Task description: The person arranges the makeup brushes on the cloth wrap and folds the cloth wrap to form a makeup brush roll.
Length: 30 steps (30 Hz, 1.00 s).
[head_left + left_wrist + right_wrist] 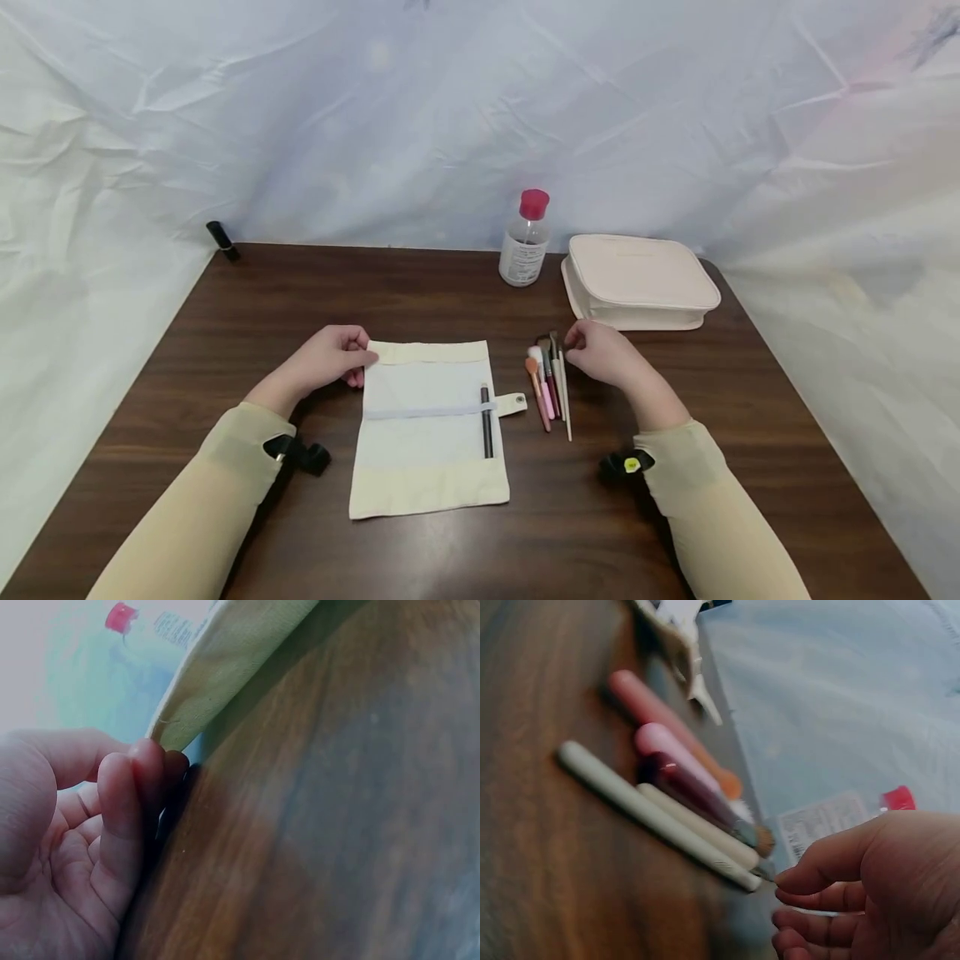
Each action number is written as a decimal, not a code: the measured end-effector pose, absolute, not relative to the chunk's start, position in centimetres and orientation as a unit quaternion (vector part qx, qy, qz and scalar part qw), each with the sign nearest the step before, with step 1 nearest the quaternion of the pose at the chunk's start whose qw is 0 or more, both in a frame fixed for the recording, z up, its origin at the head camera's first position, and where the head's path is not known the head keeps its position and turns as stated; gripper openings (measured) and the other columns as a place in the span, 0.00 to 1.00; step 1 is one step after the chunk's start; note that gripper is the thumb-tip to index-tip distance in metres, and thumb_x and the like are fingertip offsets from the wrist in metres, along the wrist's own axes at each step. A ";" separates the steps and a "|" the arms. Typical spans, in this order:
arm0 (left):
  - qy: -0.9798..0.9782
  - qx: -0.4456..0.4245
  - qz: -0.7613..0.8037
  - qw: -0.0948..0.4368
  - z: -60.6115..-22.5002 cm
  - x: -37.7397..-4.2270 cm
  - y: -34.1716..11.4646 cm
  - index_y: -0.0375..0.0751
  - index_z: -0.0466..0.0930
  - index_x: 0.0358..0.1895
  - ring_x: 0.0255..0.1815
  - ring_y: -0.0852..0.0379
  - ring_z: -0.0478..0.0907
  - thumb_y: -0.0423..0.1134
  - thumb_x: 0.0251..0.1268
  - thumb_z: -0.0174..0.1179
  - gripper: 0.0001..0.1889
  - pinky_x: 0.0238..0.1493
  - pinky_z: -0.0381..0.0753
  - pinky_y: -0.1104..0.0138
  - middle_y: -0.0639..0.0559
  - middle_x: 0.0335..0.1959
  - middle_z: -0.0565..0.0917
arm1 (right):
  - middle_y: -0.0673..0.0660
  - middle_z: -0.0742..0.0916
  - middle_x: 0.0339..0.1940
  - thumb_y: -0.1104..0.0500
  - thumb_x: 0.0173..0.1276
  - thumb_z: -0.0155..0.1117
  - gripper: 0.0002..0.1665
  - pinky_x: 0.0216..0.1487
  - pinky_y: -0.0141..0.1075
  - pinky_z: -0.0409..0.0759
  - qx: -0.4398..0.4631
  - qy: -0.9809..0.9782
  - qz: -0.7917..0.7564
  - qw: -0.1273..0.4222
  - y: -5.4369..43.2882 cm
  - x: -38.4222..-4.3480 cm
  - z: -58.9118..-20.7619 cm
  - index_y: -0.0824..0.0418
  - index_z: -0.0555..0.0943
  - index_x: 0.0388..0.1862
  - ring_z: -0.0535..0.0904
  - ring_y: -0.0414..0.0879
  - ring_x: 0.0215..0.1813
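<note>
A cream fabric brush roll lies unrolled on the table, with a black-handled brush tucked under its elastic band. My left hand pinches the roll's upper left corner between thumb and fingers; in the left wrist view that edge of fabric stands lifted off the wood. Right of the roll lies a bunch of makeup brushes with pink, dark red and pale handles. My right hand hovers beside their upper ends, fingers loosely bent. In the right wrist view its thumb tip is right at the end of a pale brush.
A clear bottle with a red cap stands at the table's back edge. Beside it sits a pale pink zipped case, just beyond my right hand. A small black tube is at the far left corner. White sheeting hangs behind.
</note>
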<state>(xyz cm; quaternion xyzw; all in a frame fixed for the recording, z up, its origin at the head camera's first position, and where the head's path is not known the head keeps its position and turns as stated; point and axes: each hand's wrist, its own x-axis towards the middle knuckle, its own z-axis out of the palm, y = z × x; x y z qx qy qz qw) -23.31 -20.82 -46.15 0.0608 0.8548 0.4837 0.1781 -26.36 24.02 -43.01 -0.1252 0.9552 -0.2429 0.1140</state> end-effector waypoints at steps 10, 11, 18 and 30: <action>0.852 0.064 0.490 0.175 -45.9 -23.3 -21.1 0.35 0.76 0.40 0.24 0.50 0.83 0.40 0.72 0.65 0.11 0.31 0.86 0.63 0.45 0.24 0.84 | 0.60 0.85 0.39 0.59 0.68 0.63 0.19 0.41 0.46 0.78 -0.094 0.962 -0.222 0.131 23.2 -26.4 -43.8 0.67 0.78 0.54 0.80 0.52 0.37; 0.853 0.065 0.488 0.175 -45.9 -23.3 -21.0 0.35 0.76 0.40 0.24 0.50 0.84 0.40 0.72 0.65 0.11 0.31 0.86 0.63 0.45 0.24 0.84 | 0.61 0.85 0.40 0.59 0.68 0.63 0.21 0.42 0.46 0.79 -0.091 0.962 -0.219 0.131 23.1 -26.4 -43.8 0.67 0.78 0.57 0.80 0.52 0.38; 0.855 0.061 0.485 0.175 -46.1 -23.4 -21.0 0.36 0.76 0.40 0.24 0.49 0.84 0.41 0.72 0.65 0.11 0.31 0.86 0.63 0.46 0.23 0.84 | 0.64 0.86 0.54 0.57 0.70 0.60 0.26 0.47 0.54 0.80 -0.080 0.978 -0.145 0.124 23.0 -25.9 -43.6 0.63 0.75 0.65 0.82 0.57 0.47; 0.852 0.064 0.488 0.177 -46.4 -23.4 -21.2 0.35 0.76 0.42 0.24 0.51 0.83 0.40 0.73 0.64 0.11 0.30 0.86 0.64 0.47 0.24 0.84 | 0.63 0.87 0.43 0.56 0.68 0.60 0.21 0.27 0.49 0.76 -0.074 0.987 -0.072 0.125 22.8 -25.4 -43.2 0.59 0.75 0.59 0.81 0.57 0.34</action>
